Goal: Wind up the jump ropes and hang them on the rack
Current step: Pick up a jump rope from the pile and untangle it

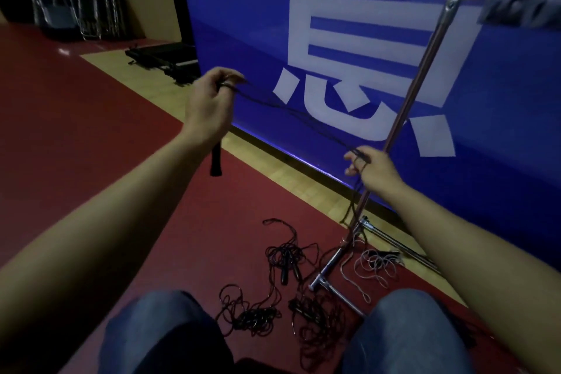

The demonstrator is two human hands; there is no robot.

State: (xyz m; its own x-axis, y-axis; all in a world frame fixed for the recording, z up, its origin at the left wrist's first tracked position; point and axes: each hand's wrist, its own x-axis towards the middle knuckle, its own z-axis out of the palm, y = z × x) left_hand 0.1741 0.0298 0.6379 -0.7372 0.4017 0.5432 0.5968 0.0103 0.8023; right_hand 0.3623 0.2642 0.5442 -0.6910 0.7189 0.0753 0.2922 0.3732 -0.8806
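Meanwhile both hands (209, 103) (375, 168) grip one black rope (291, 111) (tangled ropes (285, 258) surround the rack (403, 112)).

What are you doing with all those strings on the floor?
A person is winding up a black jump rope. The left hand holds its handle and rope strands, and the right hand holds the other end of the stretched strands. More tangled ropes lie on the red floor beside the metal rack. None of these has been wound yet.
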